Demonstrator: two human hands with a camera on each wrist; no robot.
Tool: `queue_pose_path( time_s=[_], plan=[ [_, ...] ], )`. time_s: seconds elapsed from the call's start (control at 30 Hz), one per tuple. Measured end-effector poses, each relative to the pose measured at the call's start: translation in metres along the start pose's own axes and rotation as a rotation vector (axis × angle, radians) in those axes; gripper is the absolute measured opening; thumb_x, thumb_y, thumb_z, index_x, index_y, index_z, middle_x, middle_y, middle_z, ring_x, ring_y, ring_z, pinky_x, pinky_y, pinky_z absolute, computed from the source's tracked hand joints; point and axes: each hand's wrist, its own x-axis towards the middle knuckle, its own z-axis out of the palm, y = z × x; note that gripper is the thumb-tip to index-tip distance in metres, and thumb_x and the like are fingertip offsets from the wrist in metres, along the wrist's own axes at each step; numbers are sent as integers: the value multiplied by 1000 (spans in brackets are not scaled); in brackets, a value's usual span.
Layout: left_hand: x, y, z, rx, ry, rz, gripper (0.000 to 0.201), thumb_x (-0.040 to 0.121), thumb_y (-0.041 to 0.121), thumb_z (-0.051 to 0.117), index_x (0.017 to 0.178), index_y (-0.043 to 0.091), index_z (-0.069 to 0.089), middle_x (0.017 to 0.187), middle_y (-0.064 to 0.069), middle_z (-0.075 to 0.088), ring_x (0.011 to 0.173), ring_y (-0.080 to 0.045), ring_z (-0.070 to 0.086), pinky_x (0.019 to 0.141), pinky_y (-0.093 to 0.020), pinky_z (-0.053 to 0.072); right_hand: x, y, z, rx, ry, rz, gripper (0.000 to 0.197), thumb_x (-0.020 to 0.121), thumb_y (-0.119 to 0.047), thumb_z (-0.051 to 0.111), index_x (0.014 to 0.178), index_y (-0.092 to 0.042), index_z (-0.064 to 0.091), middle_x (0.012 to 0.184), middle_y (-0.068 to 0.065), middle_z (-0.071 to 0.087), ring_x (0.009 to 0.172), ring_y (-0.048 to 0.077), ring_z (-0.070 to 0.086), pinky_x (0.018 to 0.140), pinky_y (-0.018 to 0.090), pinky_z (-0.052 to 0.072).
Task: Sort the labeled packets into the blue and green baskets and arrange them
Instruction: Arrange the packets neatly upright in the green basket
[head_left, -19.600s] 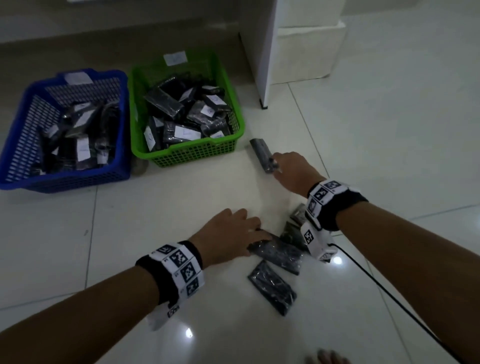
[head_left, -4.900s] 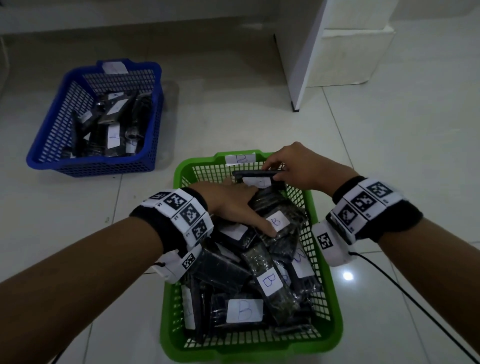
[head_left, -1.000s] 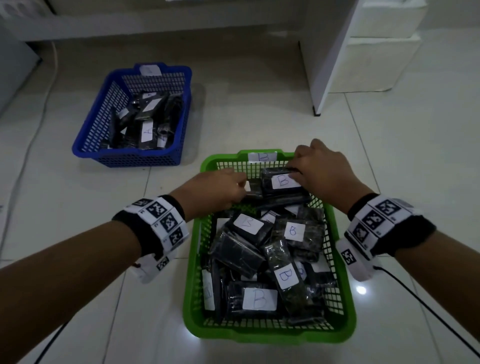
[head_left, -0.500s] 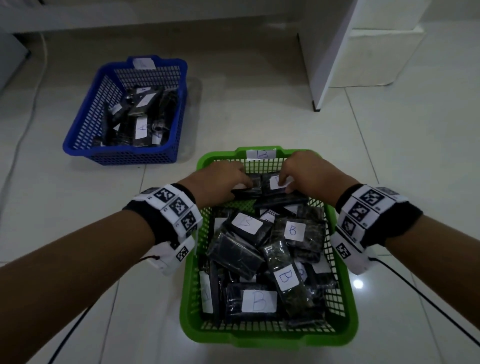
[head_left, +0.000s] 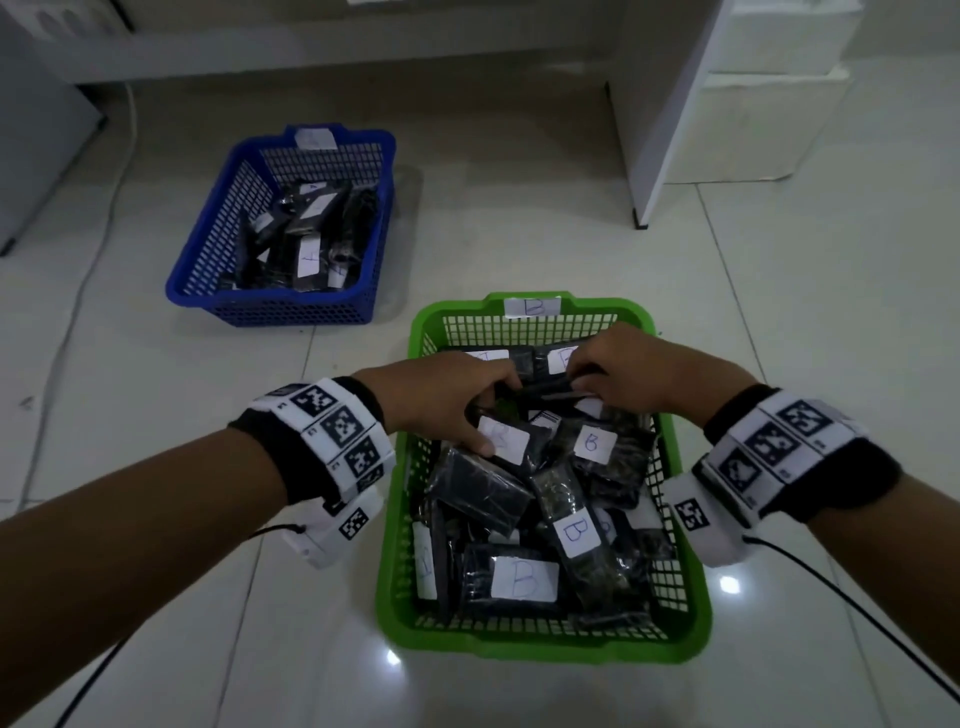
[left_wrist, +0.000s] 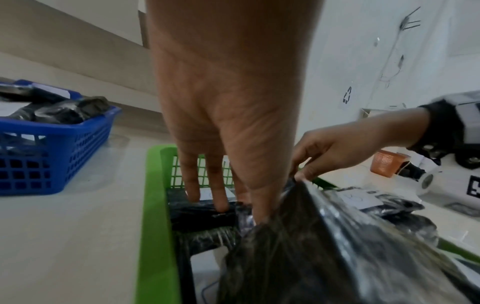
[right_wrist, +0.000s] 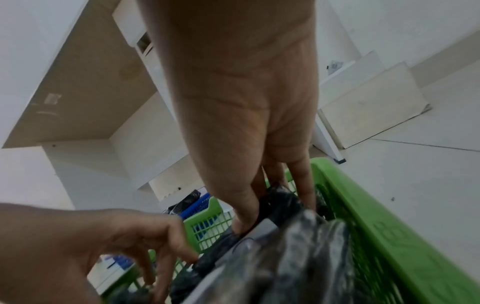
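The green basket (head_left: 540, 644) sits in front of me, full of dark packets with white B labels (head_left: 519, 579). Both hands are at its far end. My right hand (head_left: 587, 384) pinches a dark packet (right_wrist: 280, 197) standing on edge, thumb on the near side and fingers behind it. My left hand (head_left: 498, 410) lies next to it, its fingers fairly straight, fingertips (left_wrist: 221, 205) resting on another dark packet (left_wrist: 202, 216). Its thumb lies on a labelled packet (head_left: 511, 444). The blue basket (head_left: 270, 306) holds several labelled packets at the far left.
A white cabinet panel (head_left: 660, 130) and a white box (head_left: 753, 124) stand on the tiled floor beyond the baskets to the right. A cable (head_left: 119, 171) runs along the floor at the left. A small orange basket (left_wrist: 384, 164) sits off to the right.
Both hands have drawn closer together over the far-end packets. My left hand has moved right into the green basket, and its thumb now rests on a labelled packet.
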Motion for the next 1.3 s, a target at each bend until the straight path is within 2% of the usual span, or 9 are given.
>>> queue_pose_path(
  time_s=[0.2,0.4,0.5,0.57,0.7,0.87,1.07,1.23,1.3],
  plan=[
    [-14,3,-12,-100,-183,-14,18,90,43,72,107,39,69,107,17,69,100,-4,64,89,-25,52,-4,9,-14,111,145,51,22,101,-18,50,106,-10,70,101,6,67,88,17,56,77,25,38],
    [-15,13,11,-128,-193,-160,44,86,68,62,112,33,57,118,6,56,107,-18,55,95,-35,48,12,-13,-8,156,118,37,20,98,-23,56,103,-12,72,101,1,70,90,17,61,80,26,43],
    [-10,13,23,-27,-223,-223,58,72,88,49,114,47,47,125,2,49,121,-24,40,101,-49,43,22,-20,-6,140,26,33,22,99,-24,54,106,-9,69,109,6,68,92,19,59,81,27,42],
    [-9,8,24,-46,-163,-241,53,73,82,52,114,49,48,124,0,49,122,-23,40,101,-45,43,25,-20,-6,121,-67,68,25,101,-27,49,116,-13,63,119,5,63,99,19,55,85,28,40],
    [-18,5,16,-236,-4,-77,31,79,64,73,92,37,67,93,6,69,89,-16,63,73,-31,48,21,-15,-6,212,-155,123,30,104,-30,41,130,-20,53,132,2,55,115,21,52,98,34,41],
    [-38,11,10,-445,102,-9,23,76,39,87,95,27,82,102,-2,68,94,-14,61,85,-28,48,13,-11,-5,284,-131,62,29,104,-33,42,128,-23,55,130,-3,54,117,15,50,97,30,38],
    [-46,14,11,-614,172,-21,19,79,47,79,82,29,82,92,0,67,88,-11,65,86,-28,51,12,-21,-2,254,-102,11,28,101,-40,47,118,-25,64,119,-5,63,108,15,58,94,33,45],
    [-39,3,26,-575,355,-178,14,93,33,70,107,30,70,78,9,70,73,-6,66,74,-25,50,20,-44,1,209,-108,-27,16,101,-33,50,102,-23,62,100,-4,63,91,15,58,76,29,42],
    [-37,-4,30,-536,376,-252,39,92,27,71,128,30,55,91,11,68,83,-6,67,70,-19,47,24,-51,3,196,-144,-31,17,102,-31,48,105,-21,61,95,-3,60,87,16,55,71,28,38]
  ],
)
